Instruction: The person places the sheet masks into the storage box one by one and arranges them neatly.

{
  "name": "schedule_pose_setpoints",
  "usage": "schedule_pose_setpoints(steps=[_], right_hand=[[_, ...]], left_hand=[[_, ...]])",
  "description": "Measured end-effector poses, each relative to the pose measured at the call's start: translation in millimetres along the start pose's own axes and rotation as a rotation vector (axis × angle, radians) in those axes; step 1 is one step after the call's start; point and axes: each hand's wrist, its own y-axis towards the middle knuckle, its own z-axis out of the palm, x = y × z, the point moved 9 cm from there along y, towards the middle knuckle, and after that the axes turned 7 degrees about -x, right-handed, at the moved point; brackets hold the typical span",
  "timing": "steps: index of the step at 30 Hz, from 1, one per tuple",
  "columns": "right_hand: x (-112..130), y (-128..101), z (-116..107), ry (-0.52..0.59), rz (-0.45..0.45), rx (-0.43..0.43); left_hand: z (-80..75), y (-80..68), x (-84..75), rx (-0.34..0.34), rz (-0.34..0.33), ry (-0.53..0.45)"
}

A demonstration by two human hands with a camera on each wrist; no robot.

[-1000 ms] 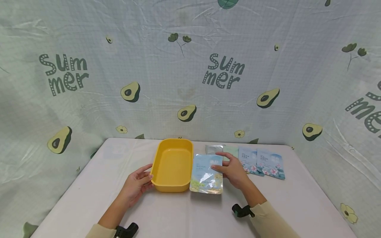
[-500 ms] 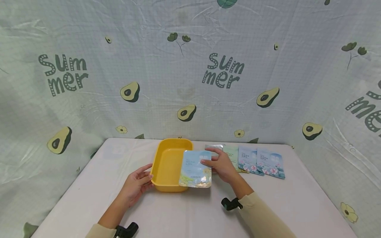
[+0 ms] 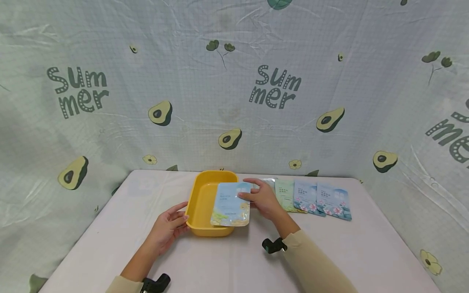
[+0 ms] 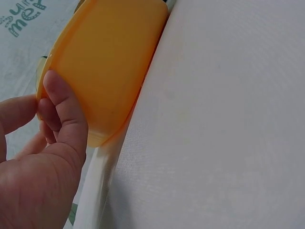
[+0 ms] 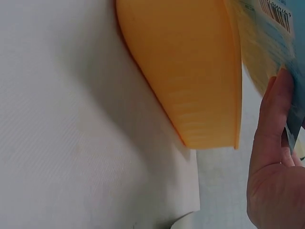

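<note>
A yellow plastic tray [image 3: 200,211] stands on the white table. At its near left corner my left hand [image 3: 166,228] pinches the rim; the left wrist view shows the thumb and fingers [image 4: 62,102] on either side of the tray wall. My right hand [image 3: 265,199] holds a light-blue foil pouch [image 3: 231,205] by its right edge, thumb on the printed face. The pouch hangs over the right half of the tray, overlapping its right rim in the head view. In the right wrist view the pouch's back [image 5: 271,38] carries a barcode, and it is above the rim.
To the right lie a green pouch [image 3: 286,195] and two blue flowered pouches [image 3: 305,197], partly overlapping. A silvery pouch [image 3: 270,182] behind my right hand is mostly hidden. A printed sheet [image 3: 198,101] hangs behind the table [image 3: 329,252].
My right hand has carried the light-blue pouch leftward, from beside the tray to over its right half. More of the green pouch now shows. The left hand and tray have stayed put.
</note>
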Motion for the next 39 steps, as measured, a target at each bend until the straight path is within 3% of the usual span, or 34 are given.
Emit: schedule_pose_setpoints(steps=[12, 39], right_hand=[[4.1, 9.5, 28.6, 0.002, 0.0, 0.046], [15.9, 18.7, 53.9, -0.204, 0.029, 0.09]], left_hand=[[0.6, -1.0, -1.0, 0.013, 0.009, -0.015], [0.4, 2.4, 2.5, 0.004, -0.013, -0.015]])
